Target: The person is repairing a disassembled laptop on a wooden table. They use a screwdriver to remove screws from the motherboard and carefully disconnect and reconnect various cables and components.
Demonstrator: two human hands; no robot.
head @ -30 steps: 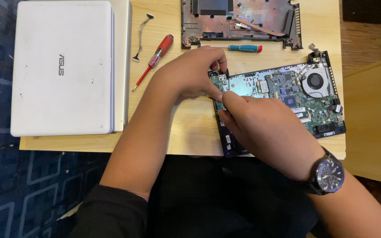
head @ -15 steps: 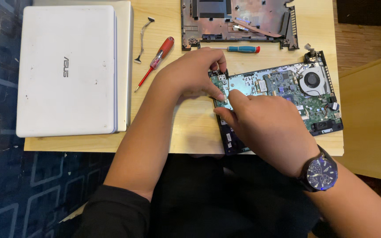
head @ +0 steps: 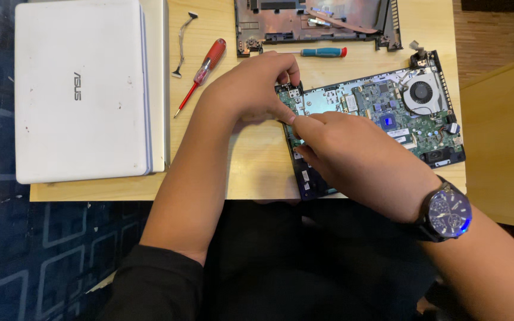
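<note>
Shifted slightly: right hand [head: 358, 157], wristwatch on, is sliding leftward, its grip pinching at the opened black laptop base with green circuit board [head: 388, 113] lying on the light wooden surface [head: 257, 166]. Left hand [head: 251, 89] is pressing the hinge corner, grip narrow. Beyond are lying a red-handled screwdriver [head: 203, 68] and a closed white laptop [head: 81, 89].

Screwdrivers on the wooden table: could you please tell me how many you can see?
2. A red-handled screwdriver lies between the closed white laptop and the left hand; a blue-handled screwdriver lies below the dark laptop shell. Hands may hide more.
</note>
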